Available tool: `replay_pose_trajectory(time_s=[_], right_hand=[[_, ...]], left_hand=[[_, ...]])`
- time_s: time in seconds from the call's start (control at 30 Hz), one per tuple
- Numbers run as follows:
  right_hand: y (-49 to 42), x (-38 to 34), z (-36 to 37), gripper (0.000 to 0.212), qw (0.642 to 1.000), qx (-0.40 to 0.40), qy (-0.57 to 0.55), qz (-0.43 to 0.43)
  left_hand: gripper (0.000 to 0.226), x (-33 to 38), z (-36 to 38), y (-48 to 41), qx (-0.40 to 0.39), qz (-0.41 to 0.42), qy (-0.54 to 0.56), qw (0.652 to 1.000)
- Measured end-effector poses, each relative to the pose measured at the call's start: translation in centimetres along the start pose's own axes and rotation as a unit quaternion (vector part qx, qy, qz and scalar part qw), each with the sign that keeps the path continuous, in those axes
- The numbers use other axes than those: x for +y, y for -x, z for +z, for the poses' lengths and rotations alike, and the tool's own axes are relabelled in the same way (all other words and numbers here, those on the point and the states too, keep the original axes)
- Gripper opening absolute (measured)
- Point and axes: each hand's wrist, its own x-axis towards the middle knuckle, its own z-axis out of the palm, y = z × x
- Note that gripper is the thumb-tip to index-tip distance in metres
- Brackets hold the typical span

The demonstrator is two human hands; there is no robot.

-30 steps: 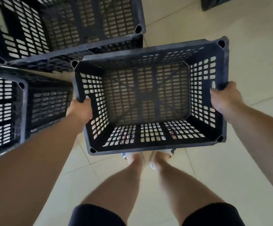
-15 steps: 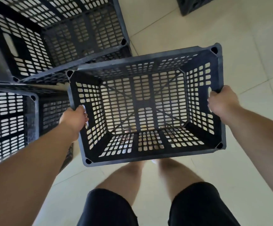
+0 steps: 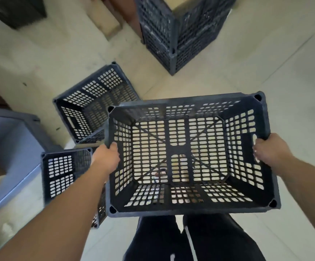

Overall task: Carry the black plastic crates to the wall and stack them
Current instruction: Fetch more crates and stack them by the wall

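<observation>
Crate (image 3: 186, 157) gripped by both hands (image 3: 106, 157) (image 3: 267, 150) — floor crates (image 3: 94, 108) left, stack (image 3: 179, 32) ahead.

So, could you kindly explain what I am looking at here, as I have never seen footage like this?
There is no machine: a person wears a wide-angle camera on the head, so the single view looks down past their own arms. The left hand and right hand grip the two short ends of an empty black slotted crate, held above the pale tiled floor. Below it you see the person's dark trousers. To the left, two more crates stand on the floor beside a grey bin. Ahead stands a stack of crates, which looks like the likely destination.
</observation>
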Motion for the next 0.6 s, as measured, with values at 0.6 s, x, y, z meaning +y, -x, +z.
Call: replay_pose_trajectory(time_s=[0.6], right_hand=[[21.2, 24.1, -14.8, 0.034, 0.972, 0.137, -0.181, 0.059]], left_hand=[[0.083, 6.3, 0.3, 19.2, -0.037, 0.241, -0.098, 0.965]])
